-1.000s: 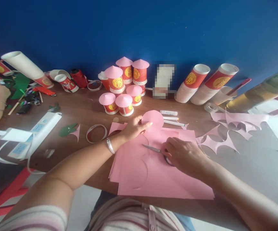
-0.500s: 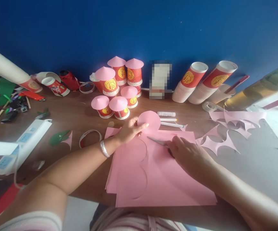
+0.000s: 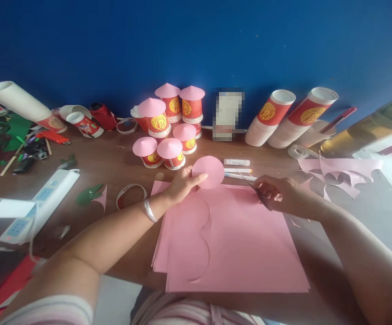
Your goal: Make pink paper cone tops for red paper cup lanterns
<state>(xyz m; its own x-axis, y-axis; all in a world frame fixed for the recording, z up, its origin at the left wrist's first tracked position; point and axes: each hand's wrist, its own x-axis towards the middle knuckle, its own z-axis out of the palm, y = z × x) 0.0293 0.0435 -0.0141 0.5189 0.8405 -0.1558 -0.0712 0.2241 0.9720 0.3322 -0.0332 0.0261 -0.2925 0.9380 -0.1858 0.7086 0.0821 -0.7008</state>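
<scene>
A round pink paper disc [image 3: 208, 172] is pinched at its left edge by my left hand [image 3: 186, 181], thumb on top. My right hand [image 3: 280, 193] grips a pair of scissors [image 3: 261, 195], whose blades point up and left near the pens. Under both hands lies a stack of pink paper sheets [image 3: 243, 243]. Drawn arcs run down the left part of the top sheet. The scissors are apart from the disc.
Behind the paper stand red cups with pink cone tops [image 3: 170, 151]. Two leaning cup stacks [image 3: 267, 118] are at back right, above pink paper scraps [image 3: 345, 178]. A glue stick [image 3: 236, 162] lies beside pens [image 3: 238, 170]. A power strip [image 3: 43, 203] is at left.
My right hand has moved right and slightly up with the scissors, away from the disc. My left hand keeps hold of the disc. The view has shifted slightly.
</scene>
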